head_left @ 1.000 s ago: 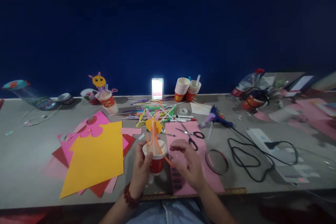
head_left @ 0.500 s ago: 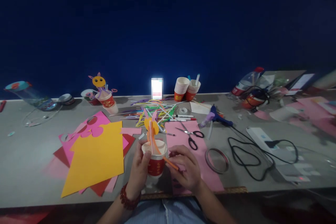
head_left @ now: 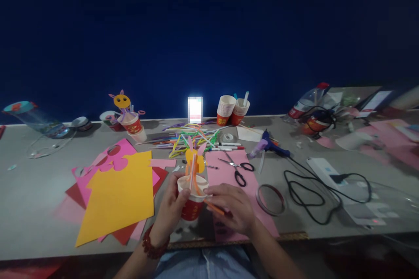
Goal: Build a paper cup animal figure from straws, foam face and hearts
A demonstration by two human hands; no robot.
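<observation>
My left hand [head_left: 173, 204] is wrapped round the left side of a red and white paper cup [head_left: 192, 209], thumb near its rim. Rising from the cup is a yellow paper head [head_left: 195, 161] with pink ears, with a pale stick and orange strips behind it. At the cup's right side, my right hand [head_left: 232, 207] pinches an orange strip [head_left: 214, 207] that slants down from the rim. Yellow sheet [head_left: 122, 192] lies to the left, over pink and red sheets. A pink sheet [head_left: 229, 168] with open scissors [head_left: 236, 166] is at the right.
Colourful pipe cleaners [head_left: 193, 137] lie beyond the cup. Farther back are stacked cups [head_left: 225, 111] and a finished-looking cup figure [head_left: 122, 101]. On the right are a glue gun [head_left: 271, 144], a tape roll [head_left: 271, 200], a black cable [head_left: 306, 205] and a power strip [head_left: 343, 196].
The yellow head has shifted right and now leans the other way. My right hand has moved slightly right and closer against the cup's rim, still with the orange strip.
</observation>
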